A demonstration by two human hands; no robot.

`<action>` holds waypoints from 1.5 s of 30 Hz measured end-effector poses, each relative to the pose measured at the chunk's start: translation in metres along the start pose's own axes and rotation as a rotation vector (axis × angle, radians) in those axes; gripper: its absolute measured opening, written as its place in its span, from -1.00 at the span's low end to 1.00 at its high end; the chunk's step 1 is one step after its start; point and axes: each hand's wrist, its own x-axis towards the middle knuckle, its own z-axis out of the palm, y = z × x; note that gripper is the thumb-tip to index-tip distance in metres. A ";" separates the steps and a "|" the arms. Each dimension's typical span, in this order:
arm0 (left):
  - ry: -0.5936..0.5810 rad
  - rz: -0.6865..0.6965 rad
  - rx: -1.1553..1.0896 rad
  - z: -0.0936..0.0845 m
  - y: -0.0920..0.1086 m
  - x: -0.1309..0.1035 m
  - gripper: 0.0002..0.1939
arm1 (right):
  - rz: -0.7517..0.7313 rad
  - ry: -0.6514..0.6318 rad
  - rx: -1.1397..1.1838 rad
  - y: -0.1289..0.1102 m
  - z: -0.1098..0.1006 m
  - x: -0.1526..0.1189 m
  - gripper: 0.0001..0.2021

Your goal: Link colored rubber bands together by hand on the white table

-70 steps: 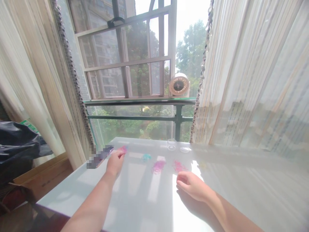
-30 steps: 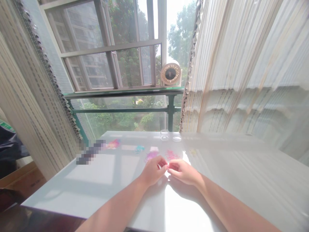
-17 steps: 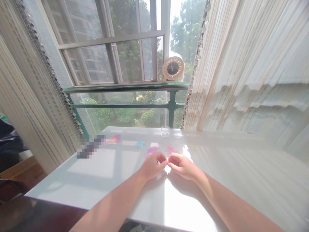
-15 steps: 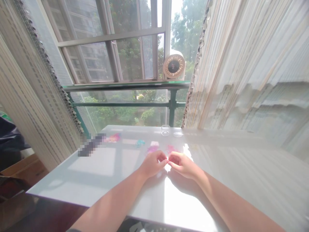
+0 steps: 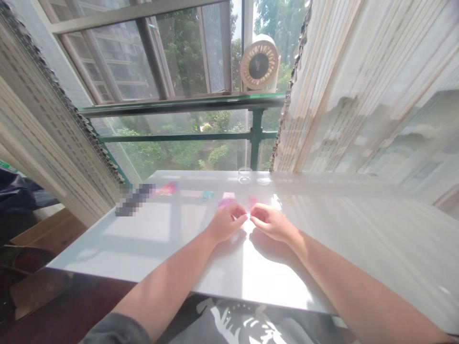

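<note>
Over the white table, my left hand and my right hand face each other, fingertips close together. Both are closed in a pinch. Whatever sits between the fingers is too small and washed out by glare to name. Just beyond the left hand lies a small purple pile; past the right hand is a pink pile. A teal pile lies farther left, and an orange-pink pile beyond that. The small pieces in these piles are blurred.
A clear round container stands at the table's far edge beside a shallow clear dish. A pixelated dark patch covers something at the left. A small white fan stands on the window ledge. Curtains hang either side.
The view has tilted downward, so everything sits higher in the picture and the dark shirt shows more. My fingertips have drawn slightly apart.
</note>
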 end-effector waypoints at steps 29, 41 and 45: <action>0.000 -0.017 -0.003 0.000 -0.006 0.001 -0.83 | -0.025 0.064 0.039 0.003 0.000 0.002 -0.94; 0.048 -0.031 0.045 -0.003 -0.007 0.002 -0.88 | 0.159 0.240 -0.191 0.019 -0.005 0.010 -0.84; 0.039 -0.033 0.053 -0.004 -0.008 0.002 -0.89 | 0.179 0.250 -0.262 0.024 -0.007 0.013 -0.84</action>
